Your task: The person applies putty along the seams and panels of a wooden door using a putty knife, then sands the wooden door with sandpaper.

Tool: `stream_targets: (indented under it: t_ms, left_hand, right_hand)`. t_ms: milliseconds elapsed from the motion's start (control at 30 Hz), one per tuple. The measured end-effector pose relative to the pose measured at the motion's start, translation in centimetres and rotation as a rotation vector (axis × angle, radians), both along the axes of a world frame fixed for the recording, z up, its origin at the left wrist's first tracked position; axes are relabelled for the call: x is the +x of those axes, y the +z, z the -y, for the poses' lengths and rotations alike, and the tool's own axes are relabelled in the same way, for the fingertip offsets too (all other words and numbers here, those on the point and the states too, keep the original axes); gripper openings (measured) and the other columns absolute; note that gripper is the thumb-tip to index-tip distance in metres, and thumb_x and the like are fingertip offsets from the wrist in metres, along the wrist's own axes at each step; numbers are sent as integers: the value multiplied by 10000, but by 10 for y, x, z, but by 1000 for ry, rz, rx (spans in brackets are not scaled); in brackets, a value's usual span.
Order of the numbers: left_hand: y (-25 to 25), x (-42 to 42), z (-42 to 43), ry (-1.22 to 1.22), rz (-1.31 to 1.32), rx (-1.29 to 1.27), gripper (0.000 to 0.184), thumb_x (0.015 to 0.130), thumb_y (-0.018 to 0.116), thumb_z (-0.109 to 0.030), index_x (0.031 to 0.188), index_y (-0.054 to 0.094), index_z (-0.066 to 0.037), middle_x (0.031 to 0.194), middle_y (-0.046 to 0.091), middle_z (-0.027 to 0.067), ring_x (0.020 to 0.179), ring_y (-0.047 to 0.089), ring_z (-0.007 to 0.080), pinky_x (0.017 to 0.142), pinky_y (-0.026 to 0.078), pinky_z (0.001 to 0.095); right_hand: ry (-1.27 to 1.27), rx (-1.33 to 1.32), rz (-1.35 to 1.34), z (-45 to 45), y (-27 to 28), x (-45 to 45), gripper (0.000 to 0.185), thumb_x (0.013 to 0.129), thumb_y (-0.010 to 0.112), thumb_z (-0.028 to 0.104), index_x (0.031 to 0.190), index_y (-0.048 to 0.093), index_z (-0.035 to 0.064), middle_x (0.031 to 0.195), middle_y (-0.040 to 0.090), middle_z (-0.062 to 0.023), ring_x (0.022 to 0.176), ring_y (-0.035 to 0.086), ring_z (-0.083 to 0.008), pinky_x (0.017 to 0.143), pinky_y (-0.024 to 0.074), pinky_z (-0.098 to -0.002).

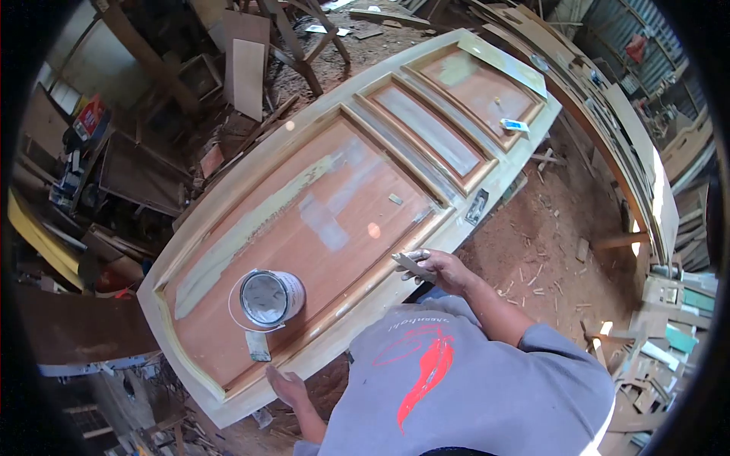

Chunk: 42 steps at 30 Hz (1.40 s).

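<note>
A wooden panel door (380, 220) with patches of pale filler lies in front of me. My right hand (442, 271) is closed around a flat putty knife (413, 265), its blade over the door's near edge. The fingers look smeared with grey. My left hand (287, 386) is held low beside the near left edge of the door, fingers stretched out and holding nothing. Just beyond it lies a small putty-smeared flat piece (258, 346). An open paint can (272, 297) of grey filler with a wire handle stands on the door panel.
On the door lie a blue-white packet (514, 125), a pale flat board (502, 64) and a small dark patterned piece (477, 207). Stacked boards (608, 114) line the right. A wooden trestle (304, 57) stands behind; scraps litter the dirt floor (532, 243).
</note>
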<state>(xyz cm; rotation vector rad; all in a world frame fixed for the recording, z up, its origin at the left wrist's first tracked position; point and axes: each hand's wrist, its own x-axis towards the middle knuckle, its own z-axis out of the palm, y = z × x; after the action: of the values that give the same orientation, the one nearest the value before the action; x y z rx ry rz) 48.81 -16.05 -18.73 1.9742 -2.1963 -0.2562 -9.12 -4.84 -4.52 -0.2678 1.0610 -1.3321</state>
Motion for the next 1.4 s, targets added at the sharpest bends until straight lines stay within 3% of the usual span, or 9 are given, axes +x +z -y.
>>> stream_targets:
  t_ms: [167, 500, 667, 833, 933, 1067, 1200, 1233, 1400]
  left_hand:
    - [-14, 11, 3, 111, -23, -81, 556, 913, 618, -24, 1435, 563, 159, 1520, 561, 328, 1474, 491, 457, 1280, 362, 501]
    - [9, -104, -20, 193, 24, -7, 506, 916, 631, -38, 1396, 612, 122, 1467, 605, 315, 1429, 531, 447, 1257, 381, 507]
    - [13, -256, -49, 162, -125, -133, 549, 913, 634, -37, 1441, 580, 105, 1510, 565, 300, 1455, 502, 430, 1262, 379, 506]
    - [1, -444, -69, 89, -243, -33, 662, 978, 677, -144, 1562, 450, 70, 1624, 442, 275, 1512, 440, 421, 1254, 387, 489]
    - [5, -537, -64, -22, -202, -2, 712, 985, 684, -179, 1593, 407, 68, 1668, 379, 283, 1551, 377, 431, 1262, 364, 503]
    - [-16, -591, -44, 77, -270, -106, 742, 1000, 686, -231, 1605, 383, 72, 1684, 345, 305, 1583, 316, 431, 1294, 294, 518]
    - [-36, -608, -27, 262, -198, -156, 751, 1015, 680, -302, 1598, 390, 71, 1679, 344, 319, 1587, 311, 427, 1303, 263, 528]
    - [-37, -610, -27, 299, -130, -162, 754, 1020, 675, -326, 1596, 392, 72, 1676, 347, 320, 1585, 313, 427, 1303, 260, 529]
    - [-21, -640, -12, 614, -104, -102, 747, 1035, 637, -414, 1571, 425, 62, 1659, 379, 310, 1564, 345, 442, 1286, 289, 548]
  right_hand:
    - [-26, 14, -1, -11, 11, -9, 573, 953, 543, 126, 1500, 550, -45, 1396, 689, -174, 1198, 718, -264, 1009, 542, -352]
    - [16, -10, 136, -20, -12, -89, 564, 971, 530, 110, 1508, 524, -61, 1421, 669, -191, 1251, 704, -298, 1081, 537, -400]
    - [53, -9, 208, -41, -56, -188, 549, 997, 532, 132, 1509, 512, -66, 1411, 661, -225, 1270, 693, -353, 1125, 523, -427]
    - [28, 26, 247, -75, -72, -317, 501, 1011, 578, 147, 1473, 555, -44, 1362, 695, -184, 1181, 715, -256, 1049, 567, -423]
    - [-50, 39, 191, -102, -79, -389, 494, 1010, 600, 147, 1460, 563, -53, 1347, 700, -197, 1229, 703, -295, 1043, 552, -393]
    - [-123, 42, 200, -132, -73, -464, 499, 1013, 556, 159, 1453, 553, -77, 1345, 695, -231, 1202, 719, -328, 1027, 574, -406]
    - [-243, 123, 77, -156, -63, -503, 517, 1007, 536, 163, 1461, 543, -84, 1341, 698, -220, 1162, 739, -329, 1049, 566, -399]
    - [-253, 112, 32, -162, -68, -510, 497, 1000, 610, 158, 1443, 576, -65, 1328, 707, -202, 1147, 742, -308, 1034, 566, -388]
    - [-19, 245, -812, -157, -67, -503, 452, 917, 790, 148, 1354, 716, 63, 1257, 722, -156, 1103, 729, -297, 970, 573, -396]
